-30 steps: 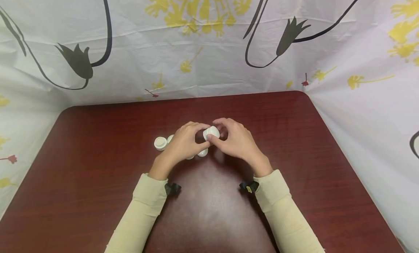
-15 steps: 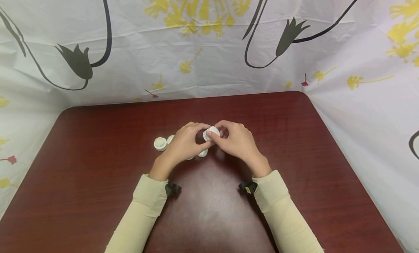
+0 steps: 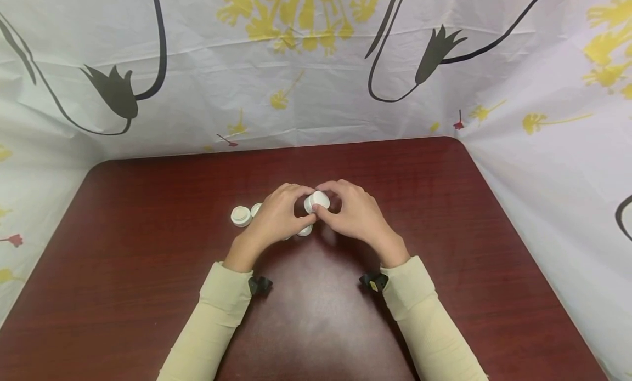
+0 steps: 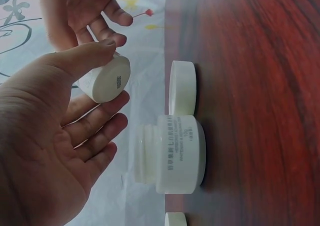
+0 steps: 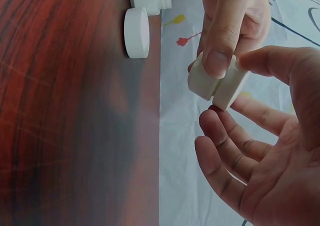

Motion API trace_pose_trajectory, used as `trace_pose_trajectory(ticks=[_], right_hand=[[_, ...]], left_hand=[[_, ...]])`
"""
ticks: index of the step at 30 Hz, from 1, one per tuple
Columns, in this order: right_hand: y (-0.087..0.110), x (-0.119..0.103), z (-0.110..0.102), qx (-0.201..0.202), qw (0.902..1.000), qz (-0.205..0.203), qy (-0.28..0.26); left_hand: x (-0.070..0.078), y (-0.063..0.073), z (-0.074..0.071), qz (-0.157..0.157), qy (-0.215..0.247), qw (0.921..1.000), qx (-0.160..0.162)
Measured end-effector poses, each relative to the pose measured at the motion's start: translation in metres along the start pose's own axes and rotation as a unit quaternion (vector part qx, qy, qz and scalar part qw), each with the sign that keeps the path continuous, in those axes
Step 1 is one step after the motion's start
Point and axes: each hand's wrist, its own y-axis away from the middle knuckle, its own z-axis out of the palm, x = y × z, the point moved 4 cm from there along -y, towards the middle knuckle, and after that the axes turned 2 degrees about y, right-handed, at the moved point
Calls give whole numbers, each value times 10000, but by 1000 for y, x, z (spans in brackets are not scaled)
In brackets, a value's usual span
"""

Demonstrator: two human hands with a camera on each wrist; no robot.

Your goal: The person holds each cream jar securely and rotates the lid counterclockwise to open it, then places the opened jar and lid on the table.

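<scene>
A small white cosmetic jar [image 5: 200,81] hangs above the table, tilted, its base toward my left palm. My left hand [image 3: 278,212] grips the jar's body between thumb and fingers. With spread thumb and fingertips, my right hand [image 3: 359,215] pinches the rim of the white lid [image 5: 232,86] at the jar's mouth. A narrow gap shows between lid and body; whether the threads engage I cannot tell. Below, in the left wrist view, an uncapped jar [image 4: 182,156] with printed lettering stands beside a loose lid [image 4: 184,88].
Left of my left hand, another uncapped jar [image 3: 241,216] stands on the dark red table [image 3: 148,271], beside a partly hidden white piece [image 3: 255,209]. Under the left hand more white pieces are mostly covered. A patterned white sheet [image 3: 296,112] hangs behind the table.
The right thumb and fingers have shifted over the lid, closing in and then spreading round its rim again. The jar has moved very slightly left; the left hand keeps its grip.
</scene>
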Motion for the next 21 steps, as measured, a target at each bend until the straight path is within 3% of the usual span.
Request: trace_pose_trajectory(ticks=[15, 21], right_hand=[[1, -1, -1, 25, 9996, -288, -79], [1, 0, -1, 7, 9999, 99, 48]], left_hand=[[0, 0, 0, -1, 47, 10000, 19], [0, 1, 0, -38, 70, 10000, -2]])
